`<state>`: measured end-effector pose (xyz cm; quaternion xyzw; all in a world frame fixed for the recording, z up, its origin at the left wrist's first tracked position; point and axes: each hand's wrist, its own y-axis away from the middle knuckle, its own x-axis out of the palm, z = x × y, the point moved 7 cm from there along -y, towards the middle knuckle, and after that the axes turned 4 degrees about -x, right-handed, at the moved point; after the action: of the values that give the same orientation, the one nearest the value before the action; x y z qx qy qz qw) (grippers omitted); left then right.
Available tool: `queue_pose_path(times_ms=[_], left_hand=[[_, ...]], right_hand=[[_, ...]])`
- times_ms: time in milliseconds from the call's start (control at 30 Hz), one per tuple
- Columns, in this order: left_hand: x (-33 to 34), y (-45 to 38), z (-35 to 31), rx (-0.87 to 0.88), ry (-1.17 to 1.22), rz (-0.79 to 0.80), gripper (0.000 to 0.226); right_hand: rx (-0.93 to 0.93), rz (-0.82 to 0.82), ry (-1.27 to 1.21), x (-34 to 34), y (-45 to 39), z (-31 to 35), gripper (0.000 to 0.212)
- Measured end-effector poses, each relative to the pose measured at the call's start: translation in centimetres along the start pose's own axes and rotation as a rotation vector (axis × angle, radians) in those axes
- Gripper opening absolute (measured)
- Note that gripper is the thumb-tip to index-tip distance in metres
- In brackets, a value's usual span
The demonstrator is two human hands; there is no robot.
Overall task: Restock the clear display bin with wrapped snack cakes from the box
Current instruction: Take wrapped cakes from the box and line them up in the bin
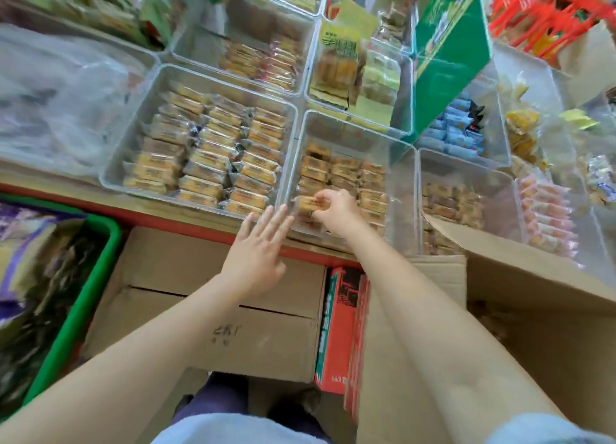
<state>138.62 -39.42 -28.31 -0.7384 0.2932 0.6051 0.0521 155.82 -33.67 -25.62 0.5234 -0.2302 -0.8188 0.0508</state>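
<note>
Red carton (pixel 336 330), lettering unreadable

Open cardboard box (pixel 520 297): interior hidden, right side cut off by the edge. Wrapper print on the snack cakes (pixel 343 173): blurred, unreadable. Green crate (pixel 83 297): cropped at left.

Right hand (pixel 336 208) pinches a wrapped snack cake (pixel 308 203) inside the clear bin (pixel 400 163), near corner. Left hand (pixel 256 253), fingers straight, touches the bin's wall at eight o'clock. Open cardboard box (pixel 533 297) at four o'clock.
</note>
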Motion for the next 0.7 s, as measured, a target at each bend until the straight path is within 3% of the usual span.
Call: queue_pose_path(times_ms=[100,267,433,533,700], left_hand=[[0.3,-0.1,0.5,0.002,0.009,0.027,0.09],[1.0,-0.2,0.6,0.006,0.015,0.068,0.098],[0.8,0.0,0.7,-0.003,0.009,0.105,0.101],[0.2,0.0,1.0,-0.018,0.042,0.135,0.098],[-3.1,0.4,-2.5,-0.061,0.202,0.168,0.077]], right_hand=[[-0.004,0.127,-0.016,2.6,-0.8,0.9,0.039],[0.115,0.012,-0.108,3.1,-0.9,-0.2,0.034],[0.096,0.094,-0.027,3.0,-0.9,0.7,0.041],[0.008,0.118,-0.054,0.0,0.9,1.2,0.048],[-0.128,-0.056,-0.305,-9.4,9.3,-1.2,0.019]])
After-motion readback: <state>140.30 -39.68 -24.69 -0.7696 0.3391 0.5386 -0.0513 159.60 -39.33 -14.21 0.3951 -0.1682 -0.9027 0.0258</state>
